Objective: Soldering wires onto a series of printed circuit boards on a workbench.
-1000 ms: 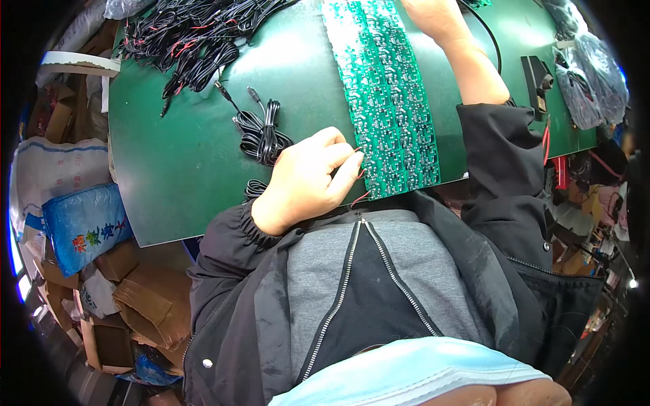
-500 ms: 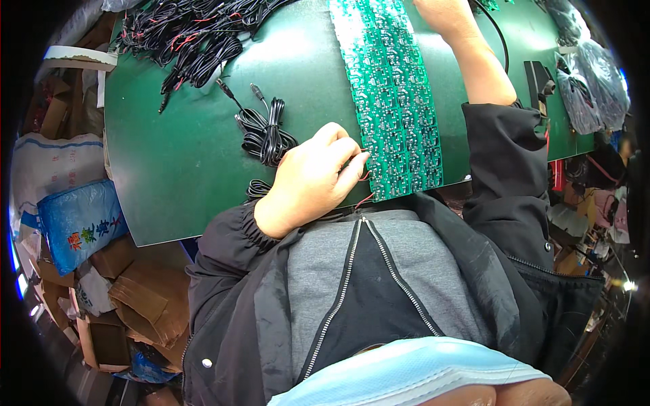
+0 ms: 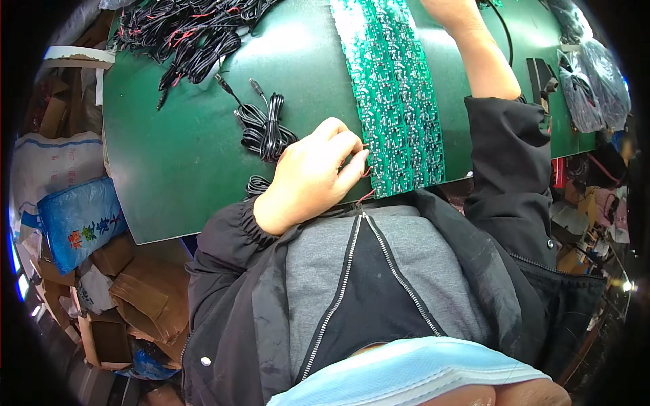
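Two hands work a long green circuit-board panel point(image 3: 399, 101) that runs from the top centre of the frame down to the near edge of the green tabletop point(image 3: 183, 169). The left hand point(image 3: 311, 176), at mid-frame, pinches thin red wires point(image 3: 365, 172) against the panel's lower left edge, while the right hand point(image 3: 450, 8) rests at the panel's far end, cut off by the top of the frame, so I cannot tell its grip. Judging by the large heap of black cables point(image 3: 183, 34) at the upper left and the single coiled cable point(image 3: 267, 128) just beside the left hand, most of the wiring looks not yet done.
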Tool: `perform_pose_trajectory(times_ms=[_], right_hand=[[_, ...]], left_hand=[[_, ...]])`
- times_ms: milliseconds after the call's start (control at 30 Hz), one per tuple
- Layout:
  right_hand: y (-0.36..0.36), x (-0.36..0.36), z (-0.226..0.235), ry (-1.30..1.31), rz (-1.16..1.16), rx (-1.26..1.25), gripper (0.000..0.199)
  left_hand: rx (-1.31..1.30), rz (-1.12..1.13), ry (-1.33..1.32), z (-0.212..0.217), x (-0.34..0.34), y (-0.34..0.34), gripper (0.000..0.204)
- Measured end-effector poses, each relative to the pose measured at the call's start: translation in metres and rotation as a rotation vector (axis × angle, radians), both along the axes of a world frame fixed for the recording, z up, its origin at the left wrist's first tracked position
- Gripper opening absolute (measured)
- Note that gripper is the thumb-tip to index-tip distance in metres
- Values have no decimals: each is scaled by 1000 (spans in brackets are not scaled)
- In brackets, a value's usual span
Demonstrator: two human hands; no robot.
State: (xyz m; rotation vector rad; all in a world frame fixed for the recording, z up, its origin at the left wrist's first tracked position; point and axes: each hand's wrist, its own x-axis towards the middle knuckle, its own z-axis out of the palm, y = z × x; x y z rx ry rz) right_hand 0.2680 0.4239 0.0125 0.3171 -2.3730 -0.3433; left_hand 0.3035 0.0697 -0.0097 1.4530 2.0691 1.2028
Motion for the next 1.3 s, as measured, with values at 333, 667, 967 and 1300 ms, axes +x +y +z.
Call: perform_pose_trajectory(times_ms=[333,667,967,1300], right_hand=[[-113,150,53,-121,-69,-1451,18],[-174,251,51,-432,-52,-1467,17],[-180,254,46,-434,-95,-1448,17],[-172,251,53,-539,-8,-1229,17]], left_hand=[[56,-13,13,-11,-2,2,13],[61,0,120,-22,3,-1,11],[67,55,178,-5,11,0,6],[77,52,181,-5,12,1,6]])
